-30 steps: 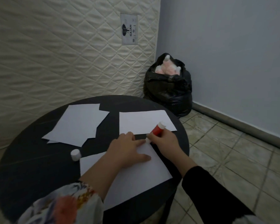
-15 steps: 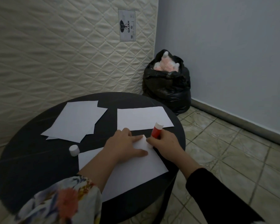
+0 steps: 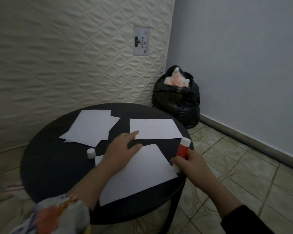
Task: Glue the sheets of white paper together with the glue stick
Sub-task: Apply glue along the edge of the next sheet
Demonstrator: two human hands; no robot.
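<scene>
A near white sheet (image 3: 139, 176) lies on the round black table (image 3: 54, 168). My right hand (image 3: 193, 168) grips the red glue stick (image 3: 182, 152), its white tip down at the sheet's right edge. My left hand (image 3: 121, 149) reaches forward with fingers extended, fingertips on the near edge of a second sheet (image 3: 154, 128) at the far right. A pile of overlapping sheets (image 3: 91, 126) lies at the far left. The glue stick's white cap (image 3: 91, 153) stands between the pile and the near sheet.
A quilted mattress (image 3: 74, 56) leans on the wall behind the table. A full black rubbish bag (image 3: 176, 98) sits in the corner on the tiled floor (image 3: 243, 174). The table's right edge is just beside my right hand.
My left hand left the near sheet and moved forward to the far right sheet. My right hand slid the glue stick down the near sheet's right edge.
</scene>
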